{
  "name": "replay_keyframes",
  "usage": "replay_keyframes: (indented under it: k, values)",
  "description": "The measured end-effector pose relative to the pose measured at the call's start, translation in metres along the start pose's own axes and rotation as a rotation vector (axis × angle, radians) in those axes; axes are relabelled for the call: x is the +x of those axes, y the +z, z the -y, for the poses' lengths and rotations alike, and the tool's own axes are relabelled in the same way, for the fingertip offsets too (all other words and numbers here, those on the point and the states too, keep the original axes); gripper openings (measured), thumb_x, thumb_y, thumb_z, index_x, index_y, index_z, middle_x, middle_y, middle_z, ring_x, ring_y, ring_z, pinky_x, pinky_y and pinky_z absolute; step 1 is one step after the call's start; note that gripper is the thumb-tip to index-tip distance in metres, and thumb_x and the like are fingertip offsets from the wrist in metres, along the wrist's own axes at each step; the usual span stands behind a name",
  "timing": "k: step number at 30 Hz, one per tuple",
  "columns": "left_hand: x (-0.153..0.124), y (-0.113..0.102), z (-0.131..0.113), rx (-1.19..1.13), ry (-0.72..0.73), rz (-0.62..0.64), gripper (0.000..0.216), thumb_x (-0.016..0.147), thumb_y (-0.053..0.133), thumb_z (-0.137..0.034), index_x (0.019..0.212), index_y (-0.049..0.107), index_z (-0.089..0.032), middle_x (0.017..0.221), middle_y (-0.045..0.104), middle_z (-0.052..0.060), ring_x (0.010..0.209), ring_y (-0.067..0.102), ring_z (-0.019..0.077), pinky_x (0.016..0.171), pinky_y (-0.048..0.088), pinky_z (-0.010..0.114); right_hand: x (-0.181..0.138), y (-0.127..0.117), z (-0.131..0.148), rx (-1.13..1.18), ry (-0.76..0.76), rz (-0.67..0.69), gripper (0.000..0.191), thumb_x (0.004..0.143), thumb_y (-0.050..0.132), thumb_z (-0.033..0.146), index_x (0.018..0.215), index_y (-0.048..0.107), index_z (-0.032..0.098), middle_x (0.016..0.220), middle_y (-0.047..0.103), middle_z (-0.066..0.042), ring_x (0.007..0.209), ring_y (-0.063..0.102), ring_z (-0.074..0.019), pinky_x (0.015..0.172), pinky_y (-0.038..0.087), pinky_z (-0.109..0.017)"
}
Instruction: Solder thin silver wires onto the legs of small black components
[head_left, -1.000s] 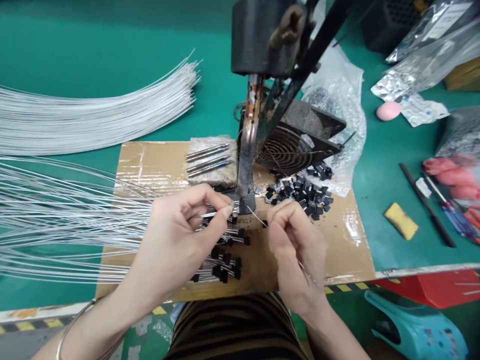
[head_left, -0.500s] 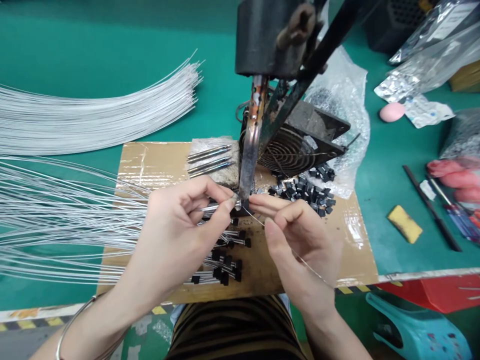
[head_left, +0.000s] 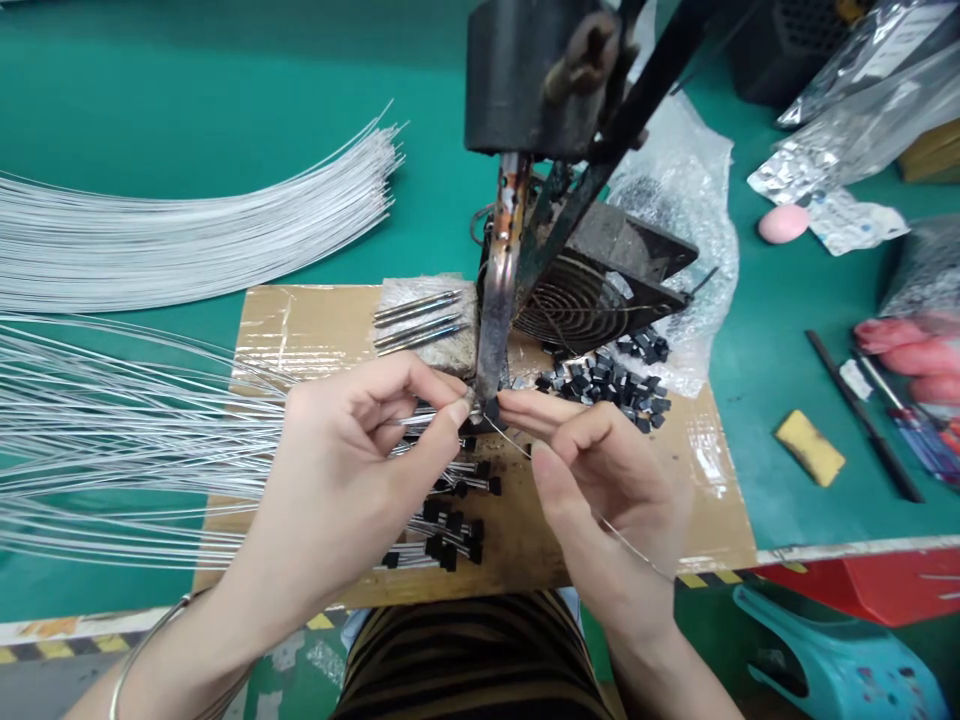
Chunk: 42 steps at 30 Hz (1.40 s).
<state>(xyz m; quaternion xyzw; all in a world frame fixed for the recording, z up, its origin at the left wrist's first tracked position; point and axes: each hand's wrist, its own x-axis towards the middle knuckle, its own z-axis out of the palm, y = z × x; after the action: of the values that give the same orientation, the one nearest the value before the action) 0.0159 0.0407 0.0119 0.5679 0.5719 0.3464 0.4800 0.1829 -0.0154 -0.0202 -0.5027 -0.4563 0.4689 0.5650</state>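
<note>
Left hand (head_left: 360, 450) pinches near half-curled right hand (head_left: 611, 490).

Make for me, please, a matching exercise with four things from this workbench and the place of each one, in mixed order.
Things:
1. Thin wire
2. Loose black pieces
3. Metal rods
4. Yellow sponge

Places:
A. Lying on the pale block
B. On the green tabletop, right of the cardboard
C. In the person's right hand
D. Heaped near the fan

Pairs: 1-C, 2-D, 3-A, 4-B
</note>
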Motion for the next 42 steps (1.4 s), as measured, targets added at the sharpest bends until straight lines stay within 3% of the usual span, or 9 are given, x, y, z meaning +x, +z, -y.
replay_keyframes:
  k: [19,37,42]
  values:
    - [-0.0019,0.0004,0.0037,-0.009,0.023,-0.005,0.010,0.084,0.073,-0.014,0.076,0.073,-0.020,0.083,0.077,-0.002,0.067,0.064,0.0093,0.057,0.048,0.018,-0.0001,0.0017,-0.0005,0.009,0.002,-0.015,0.021,0.098,0.065,0.006,0.087,0.064,0.024,0.125,0.079,0.000,0.118,0.076,-0.0172,0.110,0.058,-0.032]
    - [-0.0031,0.0014,0.0019,0.021,0.032,0.001,0.011,0.085,0.072,-0.015,0.076,0.072,-0.019,0.085,0.079,0.000,0.065,0.065,0.0105,0.053,0.046,0.021,-0.0032,0.0026,-0.0022,-0.039,-0.004,-0.029,0.018,0.099,0.066,0.010,0.088,0.063,0.024,0.125,0.080,-0.004,0.118,0.076,-0.0224,0.111,0.057,-0.042]
    - [-0.0030,0.0015,-0.0006,0.005,0.028,0.000,0.012,0.085,0.073,-0.013,0.076,0.071,-0.019,0.084,0.078,0.000,0.067,0.065,0.0100,0.060,0.050,0.020,-0.0032,0.0026,-0.0001,-0.054,0.008,-0.028,0.019,0.098,0.067,0.010,0.087,0.062,0.024,0.124,0.080,-0.005,0.118,0.076,-0.0232,0.110,0.058,-0.044]
